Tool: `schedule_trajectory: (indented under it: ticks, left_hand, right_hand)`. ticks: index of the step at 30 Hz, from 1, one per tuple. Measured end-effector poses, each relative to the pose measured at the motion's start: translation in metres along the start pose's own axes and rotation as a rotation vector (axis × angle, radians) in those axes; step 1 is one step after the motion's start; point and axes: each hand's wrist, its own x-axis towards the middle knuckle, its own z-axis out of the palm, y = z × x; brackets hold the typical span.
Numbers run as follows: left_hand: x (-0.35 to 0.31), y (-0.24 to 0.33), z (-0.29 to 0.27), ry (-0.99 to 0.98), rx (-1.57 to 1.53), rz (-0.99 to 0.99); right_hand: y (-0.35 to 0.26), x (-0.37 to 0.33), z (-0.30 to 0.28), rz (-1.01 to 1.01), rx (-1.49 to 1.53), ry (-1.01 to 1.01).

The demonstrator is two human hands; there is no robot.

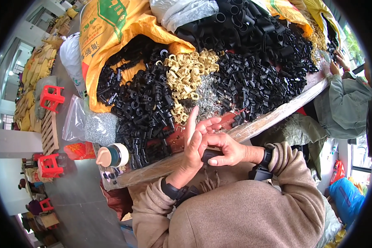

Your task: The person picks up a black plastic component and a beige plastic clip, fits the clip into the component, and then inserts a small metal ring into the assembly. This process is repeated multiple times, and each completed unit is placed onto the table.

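Closed on a black plastic piece [211,154], your right hand [228,151] has its grip at the center of the frame, thumb below and index finger above. Your left hand [189,156] meets the piece's left end with its index finger raised; I cannot tell whether it grasps too. If only your right fingertips bear the load, the piece could twist or slip.

Toward the left of the frame, a bag of small grey pieces [102,127] sits near a round tub [121,154]; a swing of your left forearm could tip the tub, as it stands close to the desk [277,115] edge. At upper left, the orange woven sack [96,53] gapes over black ribbed fittings [142,99], which could slide if you brush them.

Mid-frame, cream clips [191,73] touch silver wire clips [207,96], so a careless reach could mix them. Just right, black clips [254,84] would disguise your piece if dropped. At upper right, another person's sleeve [345,99] flanks the desk, so a wide elbow could bump it.
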Motion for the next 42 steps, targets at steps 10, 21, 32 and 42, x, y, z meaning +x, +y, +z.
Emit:
schedule_trajectory:
  ticks: [10,21,32,42]
  left_hand:
    - [-0.005,0.03,-0.056,0.204,1.453,0.29]
    - [-0.011,0.033,-0.087,0.044,1.95,0.051]
    - [-0.018,0.035,-0.091,-0.016,2.03,0.052]
    - [-0.021,0.048,-0.099,0.21,1.506,0.295]
  right_hand:
    - [-0.037,-0.058,-0.08,0.144,-0.262,-0.014]
    - [-0.046,-0.133,-0.067,0.47,-1.111,0.43]
    - [0.042,0.006,-0.06,0.072,-1.243,0.209]
    - [0.06,0.006,-0.054,0.169,-1.266,0.2]
